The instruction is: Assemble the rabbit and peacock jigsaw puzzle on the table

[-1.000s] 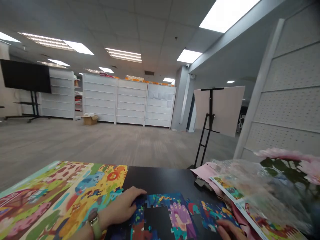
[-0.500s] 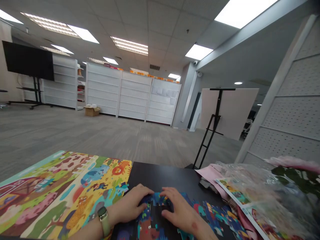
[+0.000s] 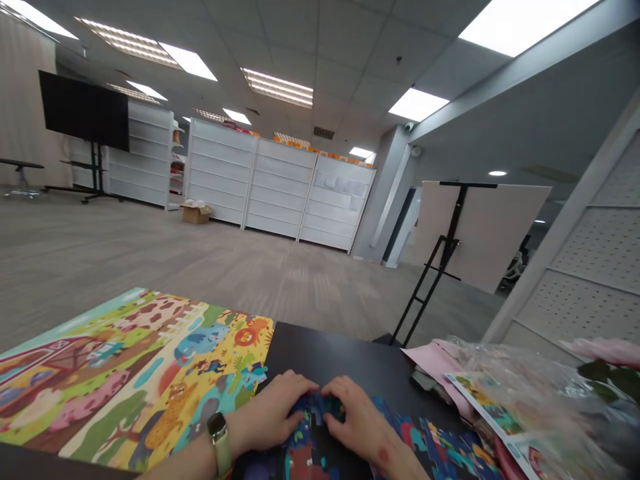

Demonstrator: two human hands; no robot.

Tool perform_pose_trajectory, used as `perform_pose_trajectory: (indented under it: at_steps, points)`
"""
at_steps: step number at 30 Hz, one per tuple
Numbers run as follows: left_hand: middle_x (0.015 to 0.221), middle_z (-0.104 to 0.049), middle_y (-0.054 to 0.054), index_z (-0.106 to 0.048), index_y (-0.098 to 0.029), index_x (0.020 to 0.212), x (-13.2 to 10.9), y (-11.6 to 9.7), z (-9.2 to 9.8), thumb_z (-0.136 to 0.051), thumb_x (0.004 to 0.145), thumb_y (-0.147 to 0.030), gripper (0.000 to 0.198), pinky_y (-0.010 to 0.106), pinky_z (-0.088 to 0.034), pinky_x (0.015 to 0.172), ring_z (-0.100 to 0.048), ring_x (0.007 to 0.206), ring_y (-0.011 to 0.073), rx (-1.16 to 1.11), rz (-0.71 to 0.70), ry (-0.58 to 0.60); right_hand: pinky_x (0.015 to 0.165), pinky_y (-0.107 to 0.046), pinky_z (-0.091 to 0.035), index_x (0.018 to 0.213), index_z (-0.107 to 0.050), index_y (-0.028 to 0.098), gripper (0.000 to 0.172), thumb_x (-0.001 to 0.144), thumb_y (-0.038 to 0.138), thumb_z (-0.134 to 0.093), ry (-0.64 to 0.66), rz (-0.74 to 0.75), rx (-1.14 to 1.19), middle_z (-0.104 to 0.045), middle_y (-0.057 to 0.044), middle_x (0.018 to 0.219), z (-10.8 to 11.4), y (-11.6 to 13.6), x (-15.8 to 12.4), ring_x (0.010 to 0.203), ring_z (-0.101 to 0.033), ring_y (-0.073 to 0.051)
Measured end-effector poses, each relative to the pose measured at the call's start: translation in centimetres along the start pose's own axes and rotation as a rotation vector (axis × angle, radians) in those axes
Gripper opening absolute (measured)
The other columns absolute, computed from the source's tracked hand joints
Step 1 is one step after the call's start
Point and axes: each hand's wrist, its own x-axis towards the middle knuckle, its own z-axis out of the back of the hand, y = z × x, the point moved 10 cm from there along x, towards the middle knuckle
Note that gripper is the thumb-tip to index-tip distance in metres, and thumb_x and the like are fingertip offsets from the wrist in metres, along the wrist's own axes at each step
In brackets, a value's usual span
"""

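Note:
A partly joined dark blue jigsaw puzzle [image 3: 301, 460] lies on the black table [image 3: 330, 347] in front of me. My left hand [image 3: 275, 410], with a watch on its wrist, rests on the puzzle's upper left, fingers and thumb closed about its edge. My right hand [image 3: 357, 420] curls its fingers and thumb around a blue jigsaw puzzle piece [image 3: 330, 405] at the upper right. The two hands' fingertips nearly meet at the top, and they hide part of the pieces there. Loose dark blue pieces [image 3: 443, 447] lie to the right of my right forearm.
Left on the table are a farm picture puzzle [image 3: 65, 380] and a yellow animal puzzle [image 3: 200, 373], side by side. Crumpled clear plastic wrapping [image 3: 530, 373] and a printed picture sheet [image 3: 487, 407] crowd the right side. Beyond stands an easel [image 3: 440, 260] with a board.
My view has turned a little to the left. My right hand's fingers have come nearer to my left hand, and the piece at the top is more covered.

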Motion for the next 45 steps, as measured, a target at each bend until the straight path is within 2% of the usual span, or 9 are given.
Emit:
perform_pose_trajectory:
  at_steps: [6, 10, 14, 20, 28, 35, 42, 45]
  points:
    - [0.132, -0.064, 0.003, -0.055, -0.032, 0.135, 0.1, 0.1, -0.1, -0.058, 0.084, -0.016, 0.053, 0.050, -0.033, 0.115, -0.054, 0.123, 0.0285, -0.027, -0.004, 0.004, 0.103, -0.030, -0.042, 0.104, -0.069, 0.023, 0.037, 0.070, 0.012, -0.063, 0.025, 0.053, 0.017, -0.068, -0.005, 0.119, -0.3, -0.2, 0.2, 0.115, -0.060, -0.021]
    - [0.139, -0.060, 0.005, -0.052, -0.030, 0.138, 0.1, 0.2, -0.3, -0.059, 0.085, -0.016, 0.056, 0.049, -0.032, 0.117, -0.051, 0.128, 0.0290, -0.035, 0.008, 0.015, 0.097, -0.029, -0.044, 0.099, -0.069, 0.024, 0.031, 0.071, 0.013, -0.062, 0.030, 0.058, -0.009, -0.071, -0.003, 0.107, -0.4, -0.2, 0.5, 0.105, -0.063, -0.020]
    - [0.137, -0.061, 0.006, -0.054, -0.029, 0.137, 0.0, 0.1, -0.1, -0.060, 0.085, -0.016, 0.054, 0.048, -0.033, 0.117, -0.052, 0.128, 0.0285, -0.037, 0.019, 0.020, 0.090, -0.030, -0.044, 0.093, -0.067, 0.023, 0.027, 0.068, 0.013, -0.061, 0.040, 0.080, -0.063, -0.070, -0.003, 0.099, -0.6, 0.6, 0.9, 0.099, -0.061, -0.021]
    - [0.135, -0.062, 0.006, -0.054, -0.027, 0.137, 0.0, 0.2, -0.1, -0.060, 0.084, -0.016, 0.055, 0.048, -0.036, 0.114, -0.053, 0.125, 0.0290, -0.046, 0.025, 0.008, 0.085, -0.031, -0.044, 0.090, -0.064, 0.021, 0.025, 0.066, 0.013, -0.060, 0.036, 0.106, -0.122, -0.067, -0.004, 0.094, -0.2, 1.4, 1.0, 0.095, -0.059, -0.023]
    - [0.132, -0.064, 0.005, -0.056, -0.029, 0.134, 0.2, 0.1, -0.1, -0.060, 0.083, -0.016, 0.053, 0.047, -0.037, 0.112, -0.054, 0.122, 0.0292, -0.061, -0.010, -0.020, 0.092, -0.030, -0.044, 0.091, -0.069, 0.021, 0.027, 0.066, 0.013, -0.063, 0.048, 0.127, -0.101, -0.070, -0.004, 0.098, -0.6, 2.0, 1.0, 0.099, -0.062, -0.021]
    - [0.131, -0.064, 0.005, -0.057, -0.028, 0.133, 0.1, -0.5, 0.1, -0.059, 0.084, -0.015, 0.051, 0.047, -0.036, 0.112, -0.054, 0.122, 0.0287, -0.037, -0.012, -0.001, 0.096, -0.031, -0.045, 0.090, -0.076, 0.023, 0.022, 0.073, 0.017, -0.063, 0.065, 0.107, -0.076, -0.073, -0.005, 0.108, -0.9, 1.7, 1.0, 0.104, -0.064, -0.021]
    - [0.126, -0.065, 0.005, -0.060, -0.028, 0.130, 0.1, -1.0, 0.6, -0.059, 0.083, -0.014, 0.048, 0.044, -0.042, 0.107, -0.056, 0.117, 0.0276, -0.028, 0.001, -0.002, 0.095, -0.028, -0.046, 0.094, -0.073, 0.021, 0.024, 0.073, 0.015, -0.062, 0.055, 0.134, -0.081, -0.071, -0.005, 0.108, -0.8, 1.7, 0.8, 0.105, -0.063, -0.020]
    - [0.128, -0.066, 0.005, -0.061, -0.028, 0.130, 0.1, -0.7, 0.2, -0.058, 0.083, -0.015, 0.049, 0.046, -0.041, 0.112, -0.057, 0.120, 0.0279, -0.026, -0.004, 0.004, 0.096, -0.028, -0.047, 0.096, -0.072, 0.020, 0.026, 0.072, 0.015, -0.063, 0.045, 0.157, -0.110, -0.072, -0.006, 0.108, -1.1, 1.8, 0.8, 0.105, -0.063, -0.021]
